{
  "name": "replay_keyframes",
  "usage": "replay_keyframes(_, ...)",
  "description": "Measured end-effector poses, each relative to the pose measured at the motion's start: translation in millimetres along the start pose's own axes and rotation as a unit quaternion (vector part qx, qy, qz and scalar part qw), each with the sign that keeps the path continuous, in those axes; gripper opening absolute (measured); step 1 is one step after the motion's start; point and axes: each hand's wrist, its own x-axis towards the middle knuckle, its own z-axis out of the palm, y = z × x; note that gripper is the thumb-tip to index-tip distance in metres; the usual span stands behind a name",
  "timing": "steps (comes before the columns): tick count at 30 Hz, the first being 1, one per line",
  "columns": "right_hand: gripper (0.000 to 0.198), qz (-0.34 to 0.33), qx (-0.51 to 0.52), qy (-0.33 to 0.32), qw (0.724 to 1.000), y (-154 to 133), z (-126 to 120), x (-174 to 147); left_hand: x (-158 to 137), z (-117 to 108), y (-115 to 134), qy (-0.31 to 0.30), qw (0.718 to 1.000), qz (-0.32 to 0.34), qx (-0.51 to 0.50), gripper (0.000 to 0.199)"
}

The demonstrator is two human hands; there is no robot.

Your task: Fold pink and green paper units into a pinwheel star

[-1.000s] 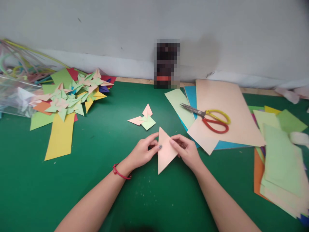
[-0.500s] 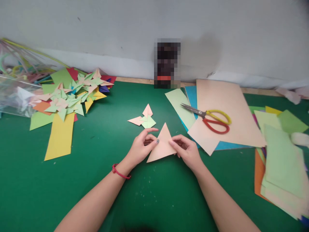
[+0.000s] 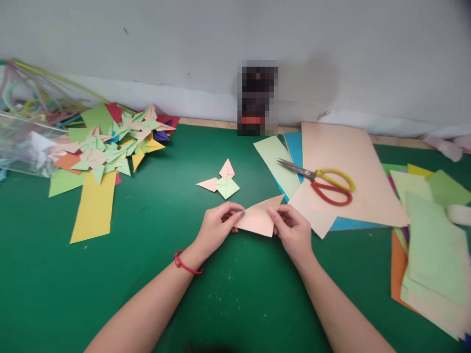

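Note:
A folded sheet of peach paper (image 3: 258,217) is held between my two hands over the green table. My left hand (image 3: 221,220) pinches its left end, thumb on top. At its right side my right hand (image 3: 292,228) grips the paper between thumb and fingers, and one pointed corner sticks up above that thumb. Just beyond my hands lies a small origami piece (image 3: 227,187) made of a green folded square with two pink points, one at its top and one at its left.
Scissors (image 3: 314,176) with yellow and red handles rest on peach sheets (image 3: 338,147) at the right. Green sheets (image 3: 436,245) are stacked farther right. Folded paper stars (image 3: 97,152) pile up at the left beside a clear plastic bag (image 3: 22,147). A blurred dark object (image 3: 257,98) stands against the wall.
The peach paper has turned from a triangle pointing away to a shape with its point up to the right. Both hands have shifted their hold on it.

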Motion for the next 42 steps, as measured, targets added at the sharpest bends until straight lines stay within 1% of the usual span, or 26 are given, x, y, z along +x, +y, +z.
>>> replay_keyframes(3,0.015,-0.017,-0.03,-0.01,0.999,-2.0,0.4,-1.9,1.0,-2.1,-2.8,0.101,0.995,0.001,0.013,0.014)
replay_keyframes(5,0.016,-0.017,-0.045,-0.022,0.999,-2.9,0.4,-2.7,1.3,-3.7,-3.0,0.151,0.987,0.022,0.039,0.014)
replay_keyframes(6,0.017,-0.011,-0.045,-0.02,0.999,-3.0,0.3,-2.7,1.2,-4.3,-2.4,0.174,0.981,0.047,0.067,0.012)
replay_keyframes(8,0.019,0.014,-0.021,0.003,1.0,-2.1,-0.5,-1.8,0.3,-4.3,-0.3,0.202,0.961,0.126,0.141,0.009)
replay_keyframes(9,0.02,0.03,0.004,0.021,0.999,-1.2,-1.1,-1.1,-0.3,-3.6,0.9,0.206,0.946,0.174,0.182,0.01)
replay_keyframes(11,0.02,0.06,0.065,0.051,0.995,0.6,-2.7,0.4,-1.8,-1.3,2.9,0.166,0.917,0.255,0.257,0.02)
replay_keyframes(13,0.019,0.073,0.103,0.054,0.991,1.6,-4.3,1.2,-3.3,1.4,3.7,0.134,0.882,0.307,0.332,0.029)
replay_keyframes(15,0.019,0.07,0.101,0.035,0.992,0.8,-5.5,0.9,-4.7,3.1,3.7,0.131,0.85,0.33,0.389,0.033)
replay_keyframes(16,0.019,0.068,0.089,0.018,0.994,-0.2,-5.7,0.5,-5.6,3.4,3.7,0.131,0.84,0.335,0.407,0.034)
replay_keyframes(20,0.017,0.059,0.027,-0.077,0.995,-5.1,-4.5,-1.3,-10.6,3.5,4.1,0.096,0.82,0.349,0.443,0.031)
replay_keyframes(22,0.015,0.049,0.005,-0.099,0.994,-6.1,-3.1,-2.1,-13.3,4.4,4.4,0.09,0.816,0.349,0.452,0.028)
replay_keyframes(23,0.015,0.044,-0.002,-0.095,0.994,-6.1,-2.4,-2.5,-14.3,5.1,4.5,0.09,0.816,0.345,0.454,0.027)
replay_keyframes(27,0.017,0.034,-0.007,-0.044,0.998,-4.4,-0.4,-3.9,-15.7,7.9,5.1,0.08,0.824,0.331,0.452,0.025)
replay_keyframes(32,0.015,0.011,-0.032,-0.042,0.999,-2.0,1.1,-5.5,-15.2,8.8,4.4,0.037,0.847,0.315,0.428,0.027)
replay_keyframes(36,0.017,0.016,-0.019,-0.023,0.999,-0.2,3.0,-6.9,-14.6,9.4,1.2,0.011,0.869,0.297,0.395,0.029)
replay_keyframes(39,0.019,0.016,-0.03,-0.021,0.999,1.2,4.3,-7.5,-14.0,10.2,-0.8,0.007,0.878,0.293,0.378,0.023)
replay_keyframes(42,0.018,-0.002,-0.044,-0.023,0.999,1.6,5.1,-8.1,-13.9,11.3,-1.6,-0.006,0.886,0.278,0.372,0.017)
